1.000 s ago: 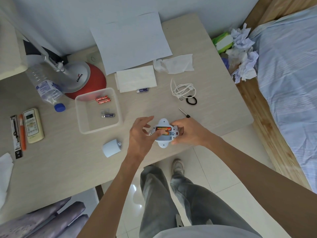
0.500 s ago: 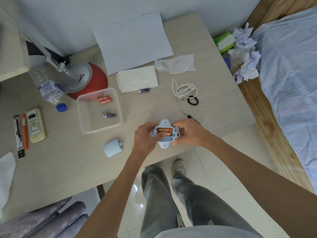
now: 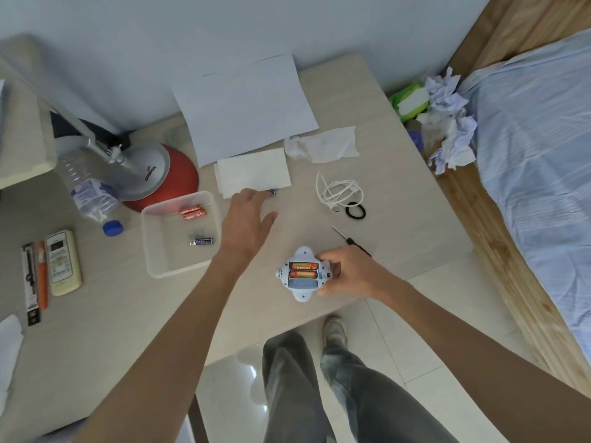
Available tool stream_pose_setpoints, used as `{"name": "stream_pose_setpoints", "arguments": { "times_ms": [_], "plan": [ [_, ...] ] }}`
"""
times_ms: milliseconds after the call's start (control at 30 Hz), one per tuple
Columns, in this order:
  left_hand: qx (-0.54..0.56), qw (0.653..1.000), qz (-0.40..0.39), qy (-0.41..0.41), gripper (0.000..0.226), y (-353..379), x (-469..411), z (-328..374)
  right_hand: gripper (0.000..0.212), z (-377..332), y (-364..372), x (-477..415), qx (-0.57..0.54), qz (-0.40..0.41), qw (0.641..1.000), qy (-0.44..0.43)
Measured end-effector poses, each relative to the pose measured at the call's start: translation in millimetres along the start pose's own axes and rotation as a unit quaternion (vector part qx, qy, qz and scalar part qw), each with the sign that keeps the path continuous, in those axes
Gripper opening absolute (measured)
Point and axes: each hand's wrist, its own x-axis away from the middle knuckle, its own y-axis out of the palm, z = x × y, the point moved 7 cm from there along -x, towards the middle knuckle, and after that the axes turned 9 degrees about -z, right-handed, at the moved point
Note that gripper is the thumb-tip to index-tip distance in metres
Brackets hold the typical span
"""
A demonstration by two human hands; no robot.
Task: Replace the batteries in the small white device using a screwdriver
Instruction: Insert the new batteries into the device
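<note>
From the head camera, the small white device (image 3: pixel 303 274) lies on its back on the pale table (image 3: pixel 96 330), close to the front edge. Its battery tray is open. Two orange batteries (image 3: pixel 303 270) lie in it side by side, in the upper part. Below them you can see the pale floor of the tray.

The right hand (image 3: pixel 351 274) grasps the device by its right side, with the fingers curled round the edge. The screwdriver (image 3: pixel 350 240) lies on the table just behind this hand, and nobody holds it.

The left hand (image 3: pixel 248 219) is stretched out over the table, away from the device. Its fingers are straight and its thumb sticks out. It holds nothing. The fingertips are right at a loose blue battery (image 3: pixel 271 192), which lies by the edge of a folded white tissue (image 3: pixel 254 175). I cannot tell if they touch it.

Left of that hand is a clear plastic box (image 3: pixel 150 251). Inside it, near the back wall, is an orange pair (image 3: pixel 192 212) of batteries. Nearer the front lies a blue battery (image 3: pixel 201 241), with a small grey bit (image 3: pixel 195 233) just behind it.

A water bottle (image 3: pixel 92 193) lies on its side left of the box, beside a lamp (image 3: pixel 160 177) with a red base. A white cable (image 3: pixel 339 191) and a black band (image 3: pixel 355 211) lie to the right.
</note>
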Motion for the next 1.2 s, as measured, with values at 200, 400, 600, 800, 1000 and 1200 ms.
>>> {"name": "stream_pose_setpoints", "arguments": {
  "times_ms": [200, 400, 600, 800, 1000, 1200],
  "plan": [
    [-0.06, 0.998, -0.014, 0.007, 0.042, 5, -35, -15, 0.042, 5, 3, -3, -0.009, 0.004, 1.0, 0.002],
    [-0.036, 0.999, -0.019, 0.013, 0.031, 9, -35, -17, 0.041, 6, 5, -2, -0.017, 0.005, 1.0, -0.004],
    [-0.023, 0.997, -0.048, 0.052, 0.016, 16, -17, -10, 0.044, 5, 5, -2, -0.013, 0.003, 1.0, -0.003],
    [0.147, 0.988, -0.002, 0.046, 0.015, -1, 33, 4, 0.039, 4, 5, -3, -0.005, 0.001, 1.0, -0.003],
    [0.254, 0.967, -0.021, 0.02, 0.021, -6, 106, 21, 0.035, 2, 3, -2, 0.001, 0.001, 1.0, -0.008],
    [0.319, 0.946, -0.049, -0.013, 0.035, 11, 138, 36, 0.039, 0, 2, -1, 0.01, 0.005, 1.0, -0.012]
  ]
}}
